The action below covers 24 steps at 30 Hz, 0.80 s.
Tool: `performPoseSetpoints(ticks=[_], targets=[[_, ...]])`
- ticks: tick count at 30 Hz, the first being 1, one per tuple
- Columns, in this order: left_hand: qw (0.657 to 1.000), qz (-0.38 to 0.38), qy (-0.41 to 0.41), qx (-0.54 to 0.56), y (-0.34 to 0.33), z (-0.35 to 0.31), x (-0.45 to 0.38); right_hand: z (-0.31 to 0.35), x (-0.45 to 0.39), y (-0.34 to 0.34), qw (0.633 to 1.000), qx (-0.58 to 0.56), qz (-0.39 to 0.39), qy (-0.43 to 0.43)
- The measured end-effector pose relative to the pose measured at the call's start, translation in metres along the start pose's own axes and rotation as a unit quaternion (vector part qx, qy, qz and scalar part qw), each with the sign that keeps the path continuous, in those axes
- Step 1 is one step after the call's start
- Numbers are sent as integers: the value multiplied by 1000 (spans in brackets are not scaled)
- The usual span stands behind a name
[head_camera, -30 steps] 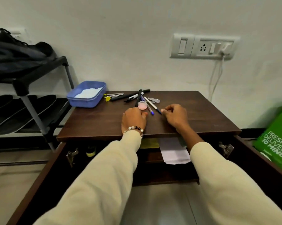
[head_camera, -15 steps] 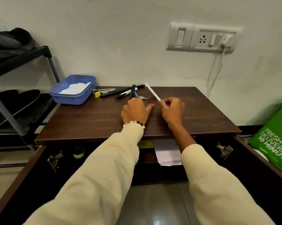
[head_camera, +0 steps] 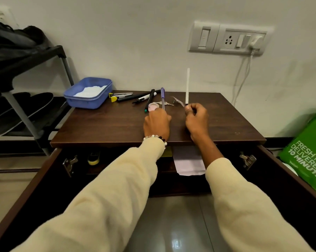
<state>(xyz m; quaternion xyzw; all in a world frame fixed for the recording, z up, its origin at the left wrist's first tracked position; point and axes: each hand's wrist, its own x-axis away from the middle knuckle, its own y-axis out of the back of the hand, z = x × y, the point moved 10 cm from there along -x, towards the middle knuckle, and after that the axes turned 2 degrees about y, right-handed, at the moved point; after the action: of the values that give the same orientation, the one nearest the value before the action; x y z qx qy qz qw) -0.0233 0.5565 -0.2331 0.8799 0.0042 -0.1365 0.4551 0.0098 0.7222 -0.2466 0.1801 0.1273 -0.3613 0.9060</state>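
My right hand [head_camera: 196,120] pinches the lower end of a thin white pen [head_camera: 187,84] and holds it upright above the dark wooden cabinet top [head_camera: 108,128]. My left hand [head_camera: 156,124] grips the lower end of a purple-capped pen [head_camera: 162,97], which points away from me. Right beside the left fingers sits a small pink round pot [head_camera: 153,106]. Behind the hands lie black markers [head_camera: 144,97], a yellow-tipped cutter [head_camera: 117,96], a metal clip [head_camera: 178,101] and a pale flat scrap.
A blue tray [head_camera: 88,101] with white content stands at the cabinet's back left corner. Both cabinet doors hang open below, with paper [head_camera: 188,160] sticking out. A shoe rack [head_camera: 26,113] is left, a green bag [head_camera: 306,157] right, a wall socket [head_camera: 230,40] with cable above.
My right hand picked the white pen off the cabinet top and swung it upright. My left hand took hold of the purple-capped pen, leaving the pink pot beside it.
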Motion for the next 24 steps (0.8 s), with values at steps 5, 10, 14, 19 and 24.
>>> performPoseSetpoints(ticks=[5,10,14,19,24], targets=[[985,-59,-27,161,30,18,40,16,49,-4,968,-222,114,-36],[951,-82,-88,283,42,57,89,18,124,-17,933,-240,267,-22],[960,-42,-132,245,17,99,136,-8,188,-43,903,-146,403,-27],[984,27,-72,161,-44,173,176,-81,263,-78,840,-12,534,-94],[985,125,10,118,-110,236,219,-166,303,-98,795,123,572,-160]])
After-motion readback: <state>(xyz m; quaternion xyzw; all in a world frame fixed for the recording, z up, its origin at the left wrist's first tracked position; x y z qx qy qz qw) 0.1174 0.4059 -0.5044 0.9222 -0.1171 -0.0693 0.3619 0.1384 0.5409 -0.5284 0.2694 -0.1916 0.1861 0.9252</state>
